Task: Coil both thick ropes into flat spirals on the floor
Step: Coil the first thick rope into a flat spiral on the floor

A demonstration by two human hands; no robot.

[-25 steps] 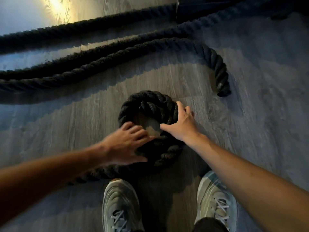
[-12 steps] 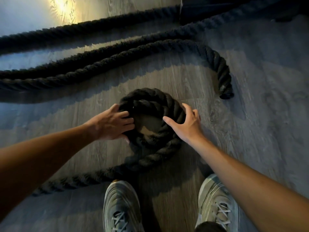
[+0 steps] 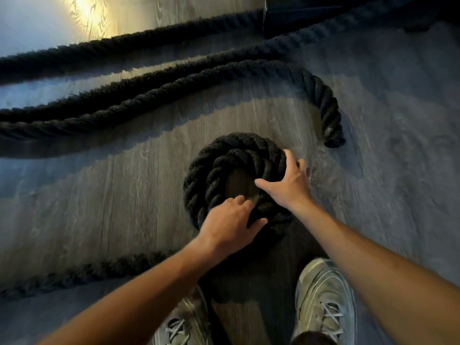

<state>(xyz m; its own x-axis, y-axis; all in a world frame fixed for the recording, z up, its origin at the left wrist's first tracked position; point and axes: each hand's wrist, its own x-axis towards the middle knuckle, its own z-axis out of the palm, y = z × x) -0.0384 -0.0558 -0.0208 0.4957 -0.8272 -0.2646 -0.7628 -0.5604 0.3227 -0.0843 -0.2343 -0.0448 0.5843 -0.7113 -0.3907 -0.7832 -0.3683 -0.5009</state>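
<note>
Lying on grey wood-grain floor [image 3: 124, 195] with warm glare [image 3: 84, 13] beyond, the rope coil [image 3: 224, 145] is gripped by both hands [image 3: 229, 221] [image 3: 287, 186].

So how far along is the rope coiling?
Done: about two turns of the thick black rope coil lie on the grey plank floor. In hand: left hand and right hand grip it, its tail unwound. Left: the second black rope lies uncoiled.

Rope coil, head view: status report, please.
Left hand grips coil near side; right hand grips right side, thumb inside. Coil about two turns, tail trails left. Second rope uncoiled beyond, clear of coil.
</note>
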